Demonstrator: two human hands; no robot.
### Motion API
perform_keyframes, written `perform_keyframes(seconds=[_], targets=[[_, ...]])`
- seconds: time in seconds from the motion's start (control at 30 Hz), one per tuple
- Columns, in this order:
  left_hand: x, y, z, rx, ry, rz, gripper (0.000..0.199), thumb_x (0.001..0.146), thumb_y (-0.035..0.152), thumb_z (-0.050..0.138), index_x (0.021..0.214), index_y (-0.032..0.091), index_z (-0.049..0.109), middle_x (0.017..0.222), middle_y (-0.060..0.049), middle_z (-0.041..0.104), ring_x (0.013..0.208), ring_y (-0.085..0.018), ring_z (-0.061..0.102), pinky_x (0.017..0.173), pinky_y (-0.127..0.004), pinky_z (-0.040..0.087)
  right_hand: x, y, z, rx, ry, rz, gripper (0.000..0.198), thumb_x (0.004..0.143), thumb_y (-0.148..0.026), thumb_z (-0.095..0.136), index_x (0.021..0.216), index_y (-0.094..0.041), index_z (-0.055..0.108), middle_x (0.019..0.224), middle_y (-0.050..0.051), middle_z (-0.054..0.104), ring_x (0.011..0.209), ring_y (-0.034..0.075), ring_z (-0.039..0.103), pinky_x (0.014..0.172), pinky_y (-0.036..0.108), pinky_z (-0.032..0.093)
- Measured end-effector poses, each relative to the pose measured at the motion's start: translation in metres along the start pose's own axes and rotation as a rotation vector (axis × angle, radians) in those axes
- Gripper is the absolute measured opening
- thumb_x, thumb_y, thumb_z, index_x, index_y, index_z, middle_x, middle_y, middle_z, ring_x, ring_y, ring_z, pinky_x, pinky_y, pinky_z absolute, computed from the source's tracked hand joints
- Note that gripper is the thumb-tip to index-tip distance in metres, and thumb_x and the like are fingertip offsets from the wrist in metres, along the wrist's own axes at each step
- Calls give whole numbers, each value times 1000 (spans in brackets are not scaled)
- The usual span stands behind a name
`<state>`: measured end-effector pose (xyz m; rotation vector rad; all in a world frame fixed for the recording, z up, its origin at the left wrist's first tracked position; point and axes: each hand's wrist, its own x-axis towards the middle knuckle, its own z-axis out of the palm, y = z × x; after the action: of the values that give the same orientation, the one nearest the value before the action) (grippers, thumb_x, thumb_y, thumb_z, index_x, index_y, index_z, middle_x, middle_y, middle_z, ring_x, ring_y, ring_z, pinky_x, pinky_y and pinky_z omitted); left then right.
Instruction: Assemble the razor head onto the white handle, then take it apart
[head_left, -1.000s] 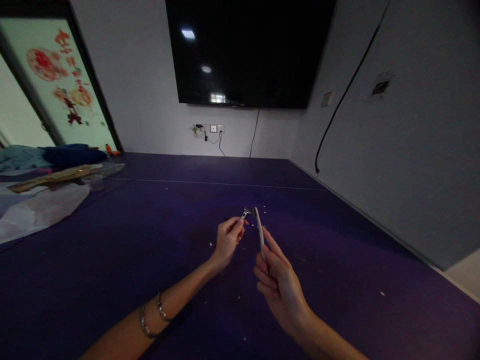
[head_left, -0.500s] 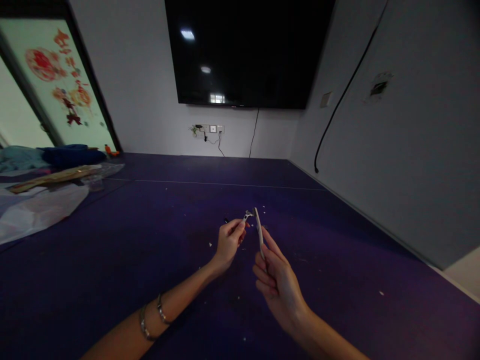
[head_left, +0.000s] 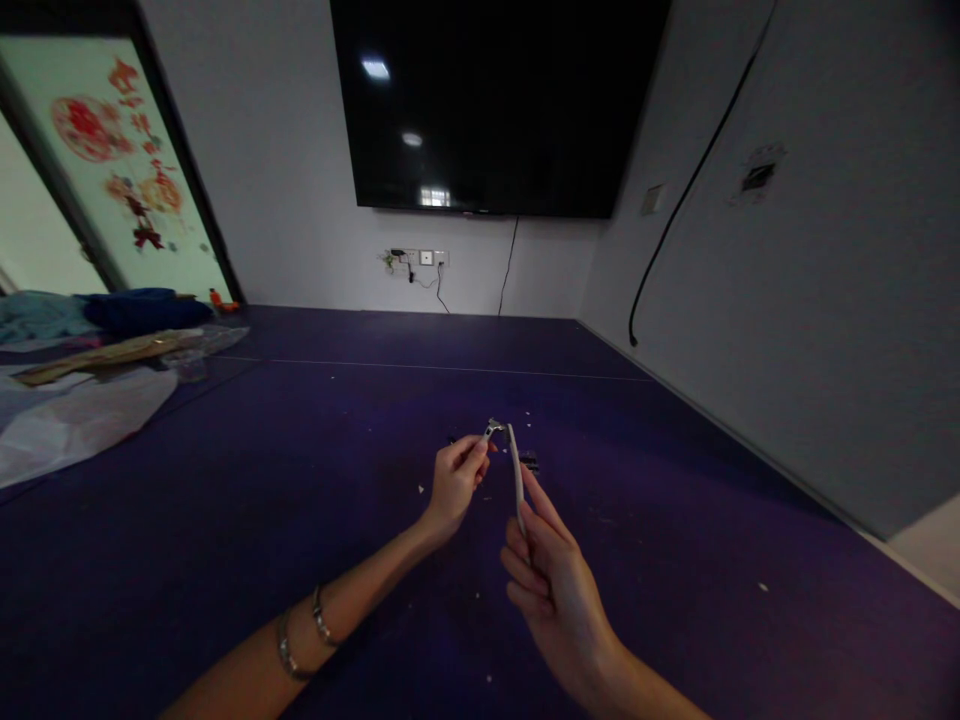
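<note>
My left hand (head_left: 454, 485) pinches the handle of a small silver-and-white razor (head_left: 490, 430), its T-shaped head pointing up and right. My right hand (head_left: 551, 560) is closed around a slim, pale, slightly curved toothbrush (head_left: 517, 480), held nearly upright. Its top end is right beside the razor head; whether they touch I cannot tell. Just behind my right fingertips lies a small dark piece (head_left: 530, 462) on the purple surface (head_left: 360, 580). Another dark tip (head_left: 451, 440) shows behind my left hand, mostly hidden.
Small pale scraps (head_left: 421, 489) are scattered around the hands. At the left lie clear plastic sheeting (head_left: 90, 420), a yellowish flat packet (head_left: 112, 357) and dark blue cloth (head_left: 146, 312). A large television (head_left: 502, 110) hangs on the back wall, and a black cable (head_left: 690, 190) runs down the right wall.
My right hand and the toothbrush have moved slightly down and left. The razor has shifted a little left and up, and the dark piece behind my right fingers shows more.
</note>
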<state>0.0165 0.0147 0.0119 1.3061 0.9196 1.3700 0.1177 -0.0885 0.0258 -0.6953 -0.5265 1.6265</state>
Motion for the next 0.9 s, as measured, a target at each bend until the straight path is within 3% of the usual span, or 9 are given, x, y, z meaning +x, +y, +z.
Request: perform_keyframes(seconds=[0.53,0.7,0.8,0.9], targets=[[7,-8,-4,-41,-48,31,34,76,47,55,74,14,59,48,7,38,36,-4,28,36,-18,19,-11,2,6,-41,4,44,64,74,-32,62,134,-30,38,53,-9,40,36,2,15,33,16,4],[11,-12,-6,19,-158,-25,37,80,47,49,83,13,62,48,7,38,37,-4,30,37,-18,21,7,-23,3,-155,-36,-209,52,80,-33,57,130,-31,42,57,-7,46,35,2,16,33,17,8],[13,-15,-6,64,-186,-41,34,78,45,54,86,13,61,51,7,39,39,-4,31,39,-18,22,29,-45,-6,-243,-33,-294,38,83,-42,53,117,-24,51,50,-8,42,33,3,15,32,18,9],[14,-18,-4,52,-170,-27,32,71,36,64,94,15,55,53,9,39,41,-4,32,41,-17,23,52,-59,-24,-280,-40,-288,34,81,-52,49,84,-19,56,42,-9,32,33,4,17,32,18,12]])
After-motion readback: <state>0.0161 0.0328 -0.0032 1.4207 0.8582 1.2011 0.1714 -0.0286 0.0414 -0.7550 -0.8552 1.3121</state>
